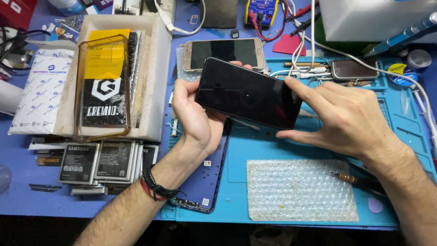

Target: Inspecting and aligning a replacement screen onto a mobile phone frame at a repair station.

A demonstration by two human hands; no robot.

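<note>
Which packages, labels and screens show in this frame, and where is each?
Black phone screen: dark, held between left hand and right hand.
Gold phone: behind it, dark screen.
Small phone: right on the blue mat, brownish glass.
Yellow label: in clear amber case, inside white box.
White pouch: left, blue print.
Battery packs: grey labels, lower left.

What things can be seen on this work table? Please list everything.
phone: 1, black, held in both hands
second phone: 1, gold, behind it
small phone: 1, dark, far right on mat
mat: 1, blue, under the hands
bubble wrap: 1, clear, on mat
screwdriver: 1, right of wrap
clear case: 1, amber, on white tray
batteries: several, grey, lower left
multimeter: 1, yellow, top
left hand: grips phone's left end
right hand: grips phone's right end
</note>
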